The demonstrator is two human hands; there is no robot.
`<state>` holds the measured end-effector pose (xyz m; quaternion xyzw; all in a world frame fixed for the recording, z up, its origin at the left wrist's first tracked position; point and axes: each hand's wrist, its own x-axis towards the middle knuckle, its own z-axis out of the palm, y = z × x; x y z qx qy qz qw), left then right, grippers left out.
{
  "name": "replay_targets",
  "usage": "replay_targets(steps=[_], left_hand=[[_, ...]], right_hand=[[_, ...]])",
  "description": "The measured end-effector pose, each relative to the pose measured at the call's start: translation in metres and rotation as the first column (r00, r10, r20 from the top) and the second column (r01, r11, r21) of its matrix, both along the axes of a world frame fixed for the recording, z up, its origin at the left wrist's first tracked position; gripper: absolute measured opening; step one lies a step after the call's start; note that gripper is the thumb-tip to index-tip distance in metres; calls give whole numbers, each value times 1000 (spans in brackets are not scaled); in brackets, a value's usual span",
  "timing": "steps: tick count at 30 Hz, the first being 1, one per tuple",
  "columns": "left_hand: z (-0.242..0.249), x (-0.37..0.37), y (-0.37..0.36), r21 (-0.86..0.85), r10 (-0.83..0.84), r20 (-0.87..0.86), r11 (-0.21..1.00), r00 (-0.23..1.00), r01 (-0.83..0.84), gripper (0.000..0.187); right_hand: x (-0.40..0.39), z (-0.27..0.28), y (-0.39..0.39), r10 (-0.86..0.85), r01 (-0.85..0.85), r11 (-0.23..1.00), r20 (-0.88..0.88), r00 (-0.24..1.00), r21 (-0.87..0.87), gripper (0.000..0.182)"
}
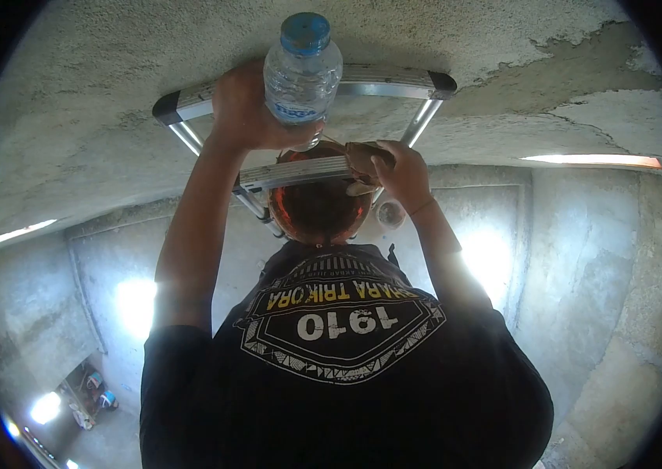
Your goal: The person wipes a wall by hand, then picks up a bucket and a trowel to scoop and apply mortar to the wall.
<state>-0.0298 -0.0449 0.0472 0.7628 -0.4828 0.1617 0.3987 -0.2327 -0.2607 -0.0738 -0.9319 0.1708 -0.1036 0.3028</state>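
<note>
My left hand [239,109] is wrapped round a clear plastic water bottle [300,82] with a blue cap, at the top bar [382,78] of a metal ladder. Its thumb side shows under the bottle; the other fingers are hidden behind it. Lower and to the right, my right hand [407,176] is closed on a brown, rough-looking piece [366,161] whose kind I cannot make out. That piece lies against the right end of a ladder step [296,172]. Behind the step sits a round orange container [319,215] with a dark inside, just in front of my chest.
A rough grey plastered wall [128,70] rises close in front of the ladder, with a cracked, uneven patch [573,86] at right. Far below, a small round container [390,213] stands on the floor. Several small items [100,391] lie at lower left. Bright light enters on both sides.
</note>
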Motion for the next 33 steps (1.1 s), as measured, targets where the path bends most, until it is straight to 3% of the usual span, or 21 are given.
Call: replay_targets(steps=[3, 4, 6, 8, 9, 10, 11, 12, 14, 16, 18, 19, 21, 22, 24, 25, 26, 30, 33], left_hand=[[1, -1, 4, 102, 50, 11, 993, 999, -51, 63], [-2, 0, 6, 89, 35, 15, 995, 999, -36, 63], [-16, 5, 5, -4, 55, -64, 998, 996, -55, 69], [-6, -2, 1, -50, -10, -205, 999, 979, 0, 71], [0, -4, 6, 103, 9, -229, 995, 973, 15, 79], [-13, 4, 11, 72, -30, -225, 996, 974, 47, 82], [-39, 17, 21, 67, -27, -53, 997, 998, 31, 84], [-44, 20, 22, 22, -30, -32, 999, 999, 31, 83], [-44, 16, 20, -27, -55, 2, 998, 999, 55, 83], [-39, 11, 17, -44, -70, -298, 997, 952, 60, 88], [-43, 17, 25, 58, -31, -169, 997, 985, 41, 88], [-46, 19, 29, 153, 20, -53, 988, 998, -12, 89], [-55, 23, 30, 51, 0, -6, 999, 1000, 0, 90], [-64, 27, 34, -19, -17, -72, 1000, 997, 15, 91], [-53, 27, 34, 37, -37, -24, 999, 999, 38, 89], [-50, 24, 34, 83, -44, -1, 996, 999, 44, 87], [-50, 24, 31, 12, -97, -145, 995, 985, 100, 90], [-63, 28, 32, -97, -100, -191, 992, 976, 83, 92], [-46, 21, 33, 34, -53, -255, 997, 965, 64, 94]], right_hand=[[-3, 4, 2, -9, 9, 1000, 14, 1000, -8, 29], [-5, 7, 3, -24, 25, 999, 19, 1000, -20, 29], [-11, 18, 0, -94, 76, 990, 149, 984, 119, 24], [-15, 30, -18, -215, 186, 976, 381, 899, 111, 23], [-16, 40, -28, -291, 255, 957, 476, 830, 139, 26], [-16, 53, -42, -312, 288, 949, 501, 807, 127, 26], [-16, 67, -59, -419, 361, 907, 558, 716, 218, 33], [-14, 79, -75, -518, 414, 854, 600, 610, 315, 40], [-4, 94, -112, -521, 487, 832, 677, 520, 266, 49], [12, 111, -145, -507, 550, 803, 748, 429, 229, 59], [35, 131, -161, -559, 537, 753, 800, 218, 380, 72], [44, 139, -165, -564, 539, 744, 804, 190, 395, 72], [64, 156, -172, -308, 617, 770, 941, 139, 161, 77], [72, 163, -170, -315, 622, 762, 942, 112, 181, 77], [82, 175, -165, -94, 550, 834, 971, 219, -43, 73], [85, 175, -165, -97, 557, 830, 975, 202, -33, 73], [88, 175, -167, -82, 591, 804, 972, 219, -65, 70], [85, 163, -159, -121, 584, 810, 959, 255, -53, 66], [77, 134, -147, -167, 556, 830, 929, 331, -49, 64]])
